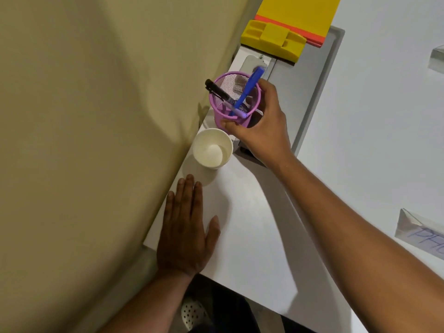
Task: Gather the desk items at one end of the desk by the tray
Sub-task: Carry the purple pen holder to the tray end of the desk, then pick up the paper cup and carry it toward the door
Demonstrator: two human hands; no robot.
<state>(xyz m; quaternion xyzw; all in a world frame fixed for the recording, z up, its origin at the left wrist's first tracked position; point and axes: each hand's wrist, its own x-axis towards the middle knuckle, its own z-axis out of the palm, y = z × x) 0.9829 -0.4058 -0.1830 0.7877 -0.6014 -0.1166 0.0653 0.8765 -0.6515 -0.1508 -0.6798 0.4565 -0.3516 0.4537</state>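
A purple mesh pen holder (225, 114) stands near the wall end of the white desk (252, 224), with a black marker (217, 91) and a blue pen (249, 88) in it. My right hand (262, 126) is wrapped around the holder's right side. Just in front of it stands an empty white paper cup (212, 149). My left hand (186, 228) lies flat on the desk by the wall, fingers apart, holding nothing. A yellow tray (274, 39) sits at the far end, beyond the holder.
A beige wall (96, 140) runs along the desk's left edge. A grey panel (310, 92) lies to the right of the holder. Clear plastic stands (418, 229) with blue handwriting are at the right. A dark chair (216, 306) shows below the desk's near edge.
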